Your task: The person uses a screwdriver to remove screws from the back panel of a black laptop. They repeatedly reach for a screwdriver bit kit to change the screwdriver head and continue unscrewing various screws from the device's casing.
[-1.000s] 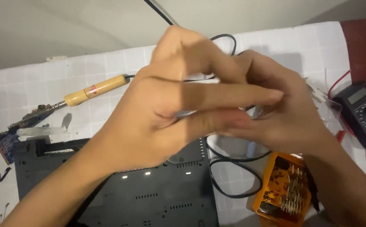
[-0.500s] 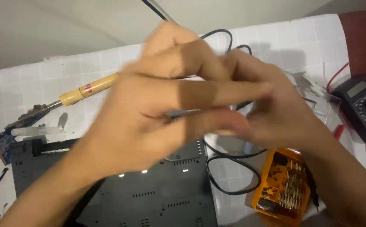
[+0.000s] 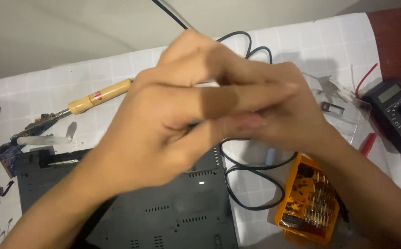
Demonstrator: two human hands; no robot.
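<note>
**Hands joined above the open laptop base**

Head view: left hand (image 3: 163,133) and right hand (image 3: 274,115) press together, grip narrow, perhaps pinching something small and dark; blur hides it. Below them lies the black laptop base (image 3: 163,207), unopened; bit set (image 3: 309,200) lower right.

Electronics repair bench: soldering iron (image 3: 100,96), multimeter (image 3: 396,115), bit set (image 3: 309,203), opened laptop base (image 3: 163,207) around the hands.

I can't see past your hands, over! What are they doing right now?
Left hand and right hand pressed together above the black laptop base, fingers overlapping. Anything pinched between them is hidden. Wooden-handled soldering iron lies apart on the left, orange bit case right.
</note>
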